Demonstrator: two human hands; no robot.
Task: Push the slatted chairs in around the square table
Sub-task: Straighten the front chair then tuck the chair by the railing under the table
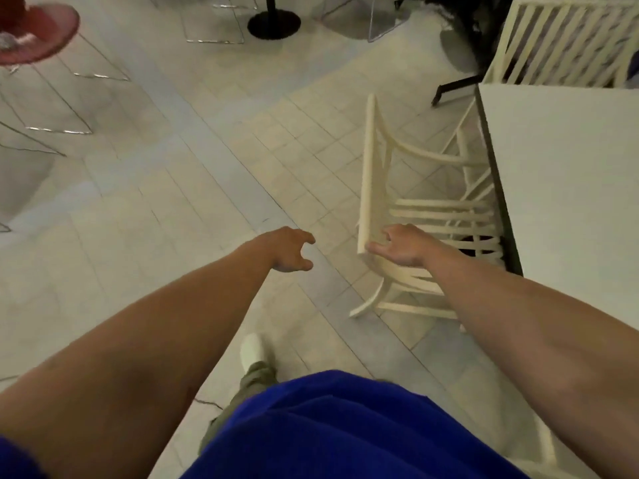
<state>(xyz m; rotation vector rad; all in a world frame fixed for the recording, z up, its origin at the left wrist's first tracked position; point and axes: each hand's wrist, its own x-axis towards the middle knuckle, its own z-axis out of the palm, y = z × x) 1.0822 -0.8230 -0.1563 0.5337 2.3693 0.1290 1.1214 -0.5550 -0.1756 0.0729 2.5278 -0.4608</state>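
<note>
Head view — right grip (401, 247) curled over the slatted chair (368, 167) back, left grip (290, 250) loose and empty — best pushed level, square to the tabletop (570, 167).

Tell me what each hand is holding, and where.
The right hand grips the chair by the near end of its top back rail; the left hand holds nothing.

1. A pale tiled floor (173, 202) was seen, on which a cream slatted chair (415, 209) was stood, its seat tucked partly beneath the white table (570, 167).
2. A second slatted chair (567, 39) was set at the table's far side.
3. A black round base (274, 25) was planted on the floor farther off.
</note>
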